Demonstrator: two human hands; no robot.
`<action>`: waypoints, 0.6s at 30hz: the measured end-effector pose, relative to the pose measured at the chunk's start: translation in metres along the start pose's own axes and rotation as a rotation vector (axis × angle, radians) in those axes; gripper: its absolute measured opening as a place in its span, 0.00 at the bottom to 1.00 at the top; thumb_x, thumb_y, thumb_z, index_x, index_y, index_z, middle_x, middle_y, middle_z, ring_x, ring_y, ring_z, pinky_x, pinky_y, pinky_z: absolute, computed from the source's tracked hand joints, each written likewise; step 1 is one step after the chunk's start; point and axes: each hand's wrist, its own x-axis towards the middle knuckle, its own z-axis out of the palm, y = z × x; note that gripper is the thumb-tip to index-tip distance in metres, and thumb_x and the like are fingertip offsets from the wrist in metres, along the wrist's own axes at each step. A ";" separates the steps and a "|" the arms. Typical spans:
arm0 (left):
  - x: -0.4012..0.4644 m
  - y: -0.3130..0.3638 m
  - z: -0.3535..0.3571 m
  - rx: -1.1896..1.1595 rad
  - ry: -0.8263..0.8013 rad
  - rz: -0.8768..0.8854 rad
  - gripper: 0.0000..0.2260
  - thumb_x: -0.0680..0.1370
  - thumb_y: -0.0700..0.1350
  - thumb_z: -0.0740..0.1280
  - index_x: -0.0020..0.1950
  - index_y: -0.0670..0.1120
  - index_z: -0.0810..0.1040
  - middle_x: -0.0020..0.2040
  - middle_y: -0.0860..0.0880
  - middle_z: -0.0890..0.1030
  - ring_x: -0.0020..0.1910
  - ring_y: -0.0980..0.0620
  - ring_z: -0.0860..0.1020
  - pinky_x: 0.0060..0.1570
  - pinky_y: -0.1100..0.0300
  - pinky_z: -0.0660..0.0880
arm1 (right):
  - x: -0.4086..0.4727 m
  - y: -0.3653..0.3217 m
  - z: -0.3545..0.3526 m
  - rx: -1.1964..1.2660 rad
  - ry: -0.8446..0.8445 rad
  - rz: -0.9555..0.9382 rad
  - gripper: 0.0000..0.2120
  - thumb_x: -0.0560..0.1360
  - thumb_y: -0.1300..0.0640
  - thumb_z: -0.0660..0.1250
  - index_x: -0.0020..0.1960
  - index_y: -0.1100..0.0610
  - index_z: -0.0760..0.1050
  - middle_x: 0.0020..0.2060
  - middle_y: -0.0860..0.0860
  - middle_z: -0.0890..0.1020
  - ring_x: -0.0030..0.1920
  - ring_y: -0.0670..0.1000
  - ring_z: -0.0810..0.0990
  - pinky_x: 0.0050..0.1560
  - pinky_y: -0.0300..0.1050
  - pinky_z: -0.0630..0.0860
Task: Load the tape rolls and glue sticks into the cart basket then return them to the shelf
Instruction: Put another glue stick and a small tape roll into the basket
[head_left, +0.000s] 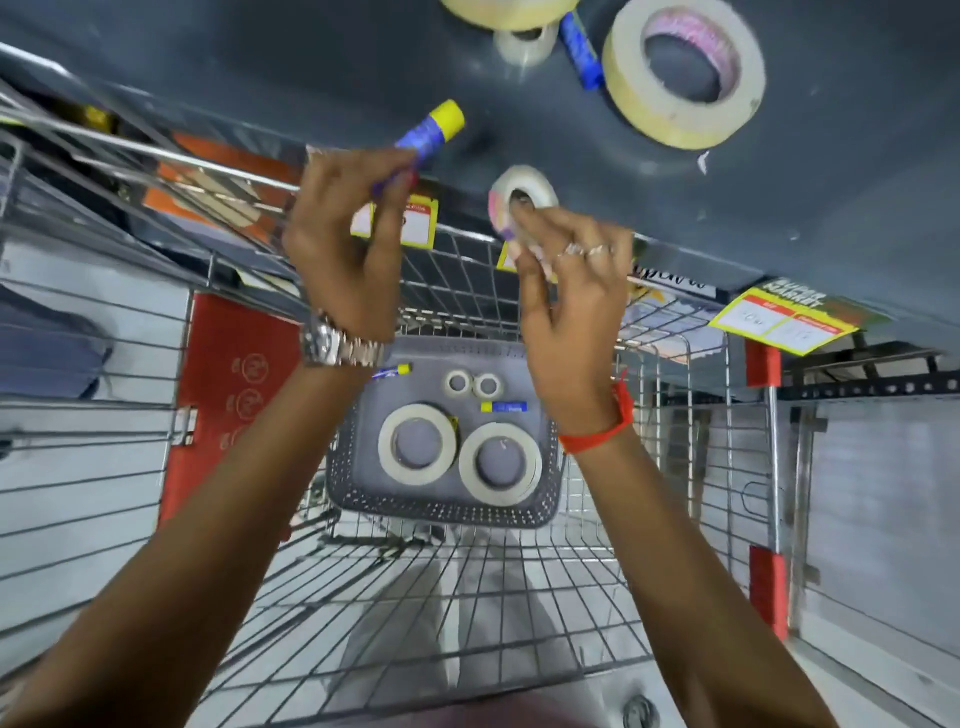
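Currently both hands are raised at the front edge of the dark shelf (311, 62), each occupied. Left hand (345, 244) pinches a blue glue stick (423, 137) by its lower barrel, yellow cap pointing up and onto the shelf. Right hand (569, 291) holds a small tape roll (519, 200) at its rim, one fingertip at the core opening.

On the shelf lie a large masking tape roll (683, 78), a clear tape roll (524, 44), a second glue stick (582, 49) and part of a yellowish roll (506, 10) at the frame's top edge. Below, the grey perforated basket (353, 483) sits in the wire cart (519, 587) and contains two large tape rolls (418, 441) (498, 462), two small rolls (457, 383) (487, 385) and two glue sticks (392, 370) (504, 406).

Handling assessment:
- Glue sticks appear light, rigid and smooth-barrelled; being round, they are likely to roll once laid down. A pinch at mid-barrel should suffice.
- Small rolls appear light and stiff; a thumb-and-finger hold across rim and core is secure.
- Large rolls are probably heavier but firm; hooking fingers through the core or spanning the outer edge suits them.

Judging by item positions, this looks like the return stage, with six pieces left in the basket.
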 end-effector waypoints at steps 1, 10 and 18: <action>-0.019 -0.004 -0.004 -0.035 -0.015 -0.054 0.08 0.74 0.38 0.67 0.53 0.44 0.79 0.45 0.50 0.79 0.42 0.60 0.76 0.44 0.68 0.72 | -0.016 0.005 0.004 -0.006 -0.032 -0.007 0.11 0.74 0.67 0.66 0.56 0.60 0.79 0.50 0.58 0.81 0.52 0.54 0.70 0.57 0.27 0.62; -0.175 -0.106 -0.025 0.351 -0.605 -0.740 0.14 0.75 0.45 0.62 0.54 0.38 0.79 0.52 0.35 0.82 0.50 0.39 0.80 0.48 0.55 0.72 | -0.139 0.083 0.057 -0.261 -0.681 0.111 0.14 0.69 0.70 0.66 0.52 0.59 0.80 0.48 0.57 0.83 0.52 0.59 0.73 0.52 0.49 0.71; -0.233 -0.144 -0.047 0.416 -0.883 -0.950 0.12 0.74 0.43 0.67 0.54 0.38 0.79 0.53 0.35 0.81 0.54 0.39 0.78 0.51 0.54 0.71 | -0.191 0.100 0.080 -0.450 -1.249 0.048 0.12 0.75 0.64 0.61 0.56 0.61 0.77 0.58 0.57 0.79 0.64 0.61 0.69 0.57 0.52 0.72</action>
